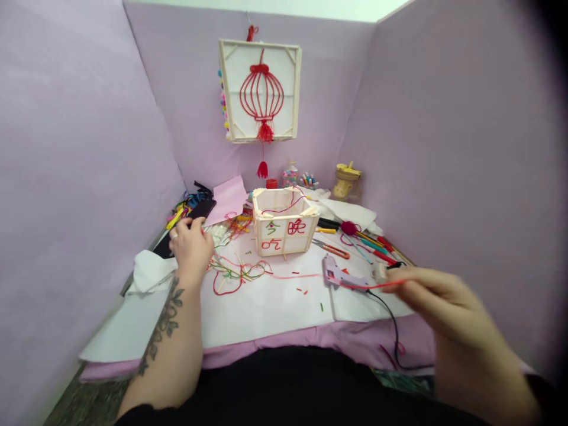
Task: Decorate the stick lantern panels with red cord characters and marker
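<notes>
1. The right hand (437, 296) is pinching a red cord (370, 286) between its fingertips, above the glue gun (339, 275).
2. The left hand (191, 245) is curling loosely by a tangle of cords (235, 275); its grip cannot be told.
3. The cord is trailing left toward the box (284, 228), likely for shaping more red characters.
4. Gluing it would call for a steady pinch.
</notes>
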`<control>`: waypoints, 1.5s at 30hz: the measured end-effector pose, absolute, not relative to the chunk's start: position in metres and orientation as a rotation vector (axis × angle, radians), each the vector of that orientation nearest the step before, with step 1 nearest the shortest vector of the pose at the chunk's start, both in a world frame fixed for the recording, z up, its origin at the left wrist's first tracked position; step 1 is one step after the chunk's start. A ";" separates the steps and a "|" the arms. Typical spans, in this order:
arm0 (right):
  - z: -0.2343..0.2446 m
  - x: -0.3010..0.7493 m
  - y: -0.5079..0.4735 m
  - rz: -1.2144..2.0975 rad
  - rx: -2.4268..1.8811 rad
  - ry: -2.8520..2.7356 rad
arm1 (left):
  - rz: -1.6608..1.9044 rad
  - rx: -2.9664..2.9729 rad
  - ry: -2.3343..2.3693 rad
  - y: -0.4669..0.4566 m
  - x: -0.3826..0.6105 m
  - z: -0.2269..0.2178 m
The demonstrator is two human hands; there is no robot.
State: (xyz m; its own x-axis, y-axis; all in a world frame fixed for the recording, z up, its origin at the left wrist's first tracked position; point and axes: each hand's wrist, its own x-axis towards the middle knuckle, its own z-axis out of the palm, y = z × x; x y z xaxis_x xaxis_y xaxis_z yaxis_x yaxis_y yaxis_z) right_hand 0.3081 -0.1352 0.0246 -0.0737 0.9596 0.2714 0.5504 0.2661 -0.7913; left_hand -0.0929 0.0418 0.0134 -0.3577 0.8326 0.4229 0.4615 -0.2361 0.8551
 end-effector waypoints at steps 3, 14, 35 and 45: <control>0.027 0.244 -0.115 0.775 -1.332 -1.894 | 1.555 1.965 1.521 0.019 -0.063 0.014; 0.007 0.230 -0.077 0.779 -1.516 -1.600 | 0.608 1.945 0.864 -0.012 -0.015 0.002; -0.011 0.228 -0.043 0.351 -1.691 -1.913 | 0.712 2.239 1.667 0.031 -0.041 -0.015; -0.047 0.173 -0.079 0.435 -1.394 -2.451 | 0.099 2.347 0.777 -0.007 -0.022 -0.004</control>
